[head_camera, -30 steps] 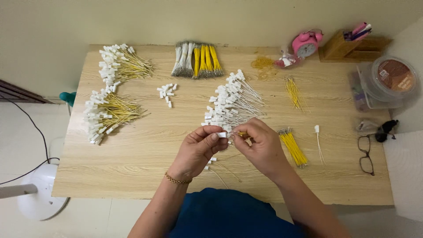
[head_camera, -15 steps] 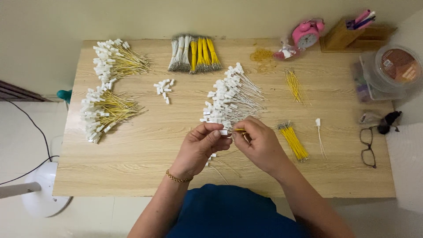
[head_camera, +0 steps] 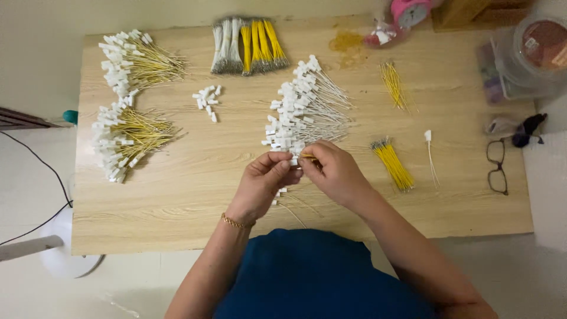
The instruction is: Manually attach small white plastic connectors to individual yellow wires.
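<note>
Your hands hardly moved over last second: left hand (head_camera: 264, 180) pinches small white connector (head_camera: 293, 160), right hand (head_camera: 335, 172) fingertips still pinch yellow wire (head_camera: 307, 156) at it, just below white-wire pile (head_camera: 304, 112). Insertion apparently unfinished.

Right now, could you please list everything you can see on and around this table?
Light wooden table: one, centre.
White-plug yellow-wire heaps: two, far left and left.
White-plug white-wire heap: one, centre, just beyond the hands.
Loose white plastic plugs: a small cluster, centre left.
Grey and yellow wire bundles: one row, far edge.
Short yellow wire bunches: two, right of centre and farther back.
Single white-plug wire: one, right.
Black-framed glasses: one pair, right edge.
Pink round object: one, far edge.
Clear lidded container: one, far right.
Left hand: pinching a white plug.
Right hand: pinching a yellow wire against it.
</note>
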